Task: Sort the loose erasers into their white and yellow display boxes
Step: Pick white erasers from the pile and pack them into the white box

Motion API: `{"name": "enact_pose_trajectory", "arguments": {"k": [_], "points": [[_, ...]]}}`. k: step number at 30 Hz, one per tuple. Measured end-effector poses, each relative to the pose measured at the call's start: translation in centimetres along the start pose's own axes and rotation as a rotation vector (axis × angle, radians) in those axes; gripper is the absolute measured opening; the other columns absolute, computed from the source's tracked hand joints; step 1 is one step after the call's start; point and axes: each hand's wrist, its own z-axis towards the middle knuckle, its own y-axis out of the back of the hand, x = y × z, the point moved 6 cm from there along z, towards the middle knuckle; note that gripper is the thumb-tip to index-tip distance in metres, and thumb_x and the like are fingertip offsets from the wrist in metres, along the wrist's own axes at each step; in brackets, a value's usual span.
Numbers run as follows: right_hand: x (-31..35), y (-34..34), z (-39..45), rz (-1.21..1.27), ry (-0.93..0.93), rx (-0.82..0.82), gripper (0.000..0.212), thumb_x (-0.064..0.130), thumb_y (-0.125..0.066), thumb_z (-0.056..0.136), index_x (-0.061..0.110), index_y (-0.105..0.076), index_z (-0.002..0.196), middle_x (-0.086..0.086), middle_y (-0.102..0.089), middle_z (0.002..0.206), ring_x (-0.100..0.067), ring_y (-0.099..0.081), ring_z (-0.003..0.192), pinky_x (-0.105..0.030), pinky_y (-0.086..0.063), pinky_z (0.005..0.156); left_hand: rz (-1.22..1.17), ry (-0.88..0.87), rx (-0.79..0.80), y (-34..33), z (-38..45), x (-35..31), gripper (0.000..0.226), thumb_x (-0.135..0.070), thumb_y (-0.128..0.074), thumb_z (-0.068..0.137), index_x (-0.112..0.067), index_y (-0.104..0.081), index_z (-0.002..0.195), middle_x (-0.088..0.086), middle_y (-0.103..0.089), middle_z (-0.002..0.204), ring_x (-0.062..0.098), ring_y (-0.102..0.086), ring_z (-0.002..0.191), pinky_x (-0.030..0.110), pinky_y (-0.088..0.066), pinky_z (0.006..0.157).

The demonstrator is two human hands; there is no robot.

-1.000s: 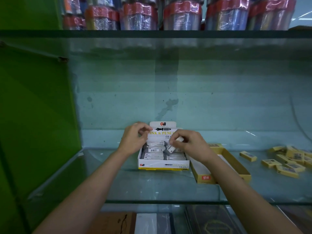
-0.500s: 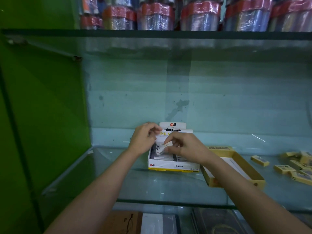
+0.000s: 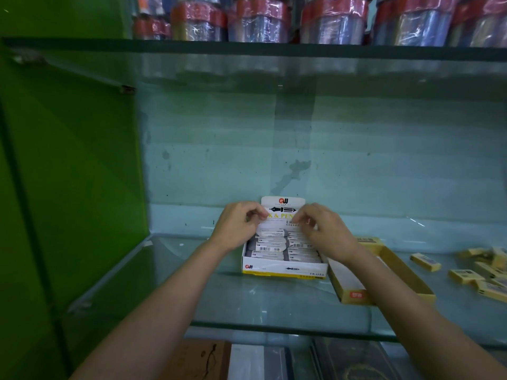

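On the glass shelf point(image 3: 274, 305), both hands curl at the white cardboard eraser box point(image 3: 284, 267): left hand point(image 3: 238, 226) pinching its upright flap, seemingly steadying it; right hand point(image 3: 321, 229) curled, contents unclear. Loose yellow erasers point(image 3: 466, 275) lie far right, beside the open yellow box point(image 3: 389, 292).

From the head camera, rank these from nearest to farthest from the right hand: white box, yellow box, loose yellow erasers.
From the right hand:
1. White box, directly under the hand.
2. Yellow box, just right of it.
3. Loose yellow erasers, far right on the shelf.
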Motion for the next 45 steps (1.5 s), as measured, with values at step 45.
{"name": "enact_pose_trajectory", "arguments": {"k": [45], "points": [[-0.1, 2.0, -1.7, -0.066, 0.138, 0.240, 0.021, 0.021, -0.070, 0.080, 0.017, -0.072, 0.101, 0.005, -0.063, 0.091, 0.004, -0.050, 0.072, -0.001, -0.034, 0.067, 0.133, -0.095, -0.135, 0.9, -0.2, -1.2, 0.044, -0.048, -0.034, 0.092, -0.021, -0.060, 0.069, -0.007, -0.056, 0.052, 0.012, -0.051, 0.054, 0.032, -0.043, 0.060]]}}
